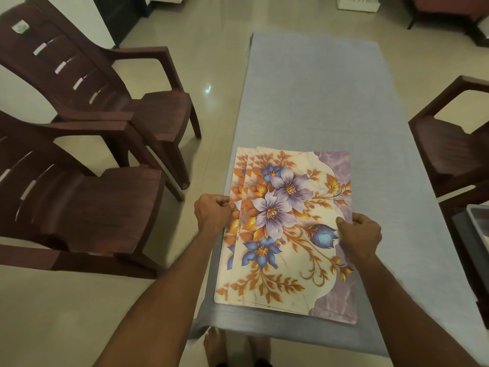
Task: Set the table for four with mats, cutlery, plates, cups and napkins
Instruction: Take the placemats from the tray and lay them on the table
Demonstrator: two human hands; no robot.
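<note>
L hand (211, 215) + R hand (361, 235) pinch mats (285, 229) at edges.

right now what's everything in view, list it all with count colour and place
place mats: a fanned stack, at least three edges showing, cream with purple and blue flowers and orange leaves, near end of the table
table: one, covered in a grey-blue cloth, running away from the person
chairs: three, dark brown plastic, two left of the table, one on the right
tray: one, grey, at the right edge, partly cut off
floor: pale glossy tiles
feet: bare, below the table's near edge
left hand: pinches the stack's left edge
right hand: grips the stack's right edge
</note>
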